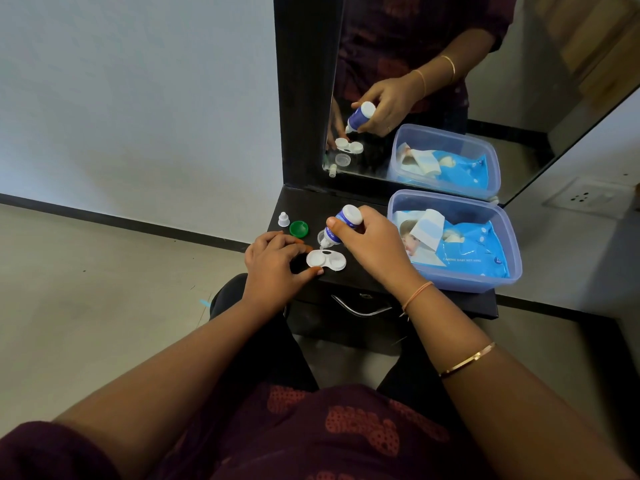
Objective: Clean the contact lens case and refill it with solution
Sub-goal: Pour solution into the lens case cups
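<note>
Person wears a dark maroon short-sleeved top (pixel 311 441) printed with reddish dotted patches, and black trousers (pixel 266 341). Thin orange thread band (pixel 417 294) at the wrist of the right hand (pixel 374 251); gold bangle (pixel 467 360) at 5 o'clock from it.

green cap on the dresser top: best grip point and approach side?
I'd pinch the green cap by its far wall from above, one finger inside the rim, one outside. It lies flat, open side up, so the low wall is all there is to hold. The white bottle cap stands close on its left and the left hand just in front, crowding those sides.
</note>
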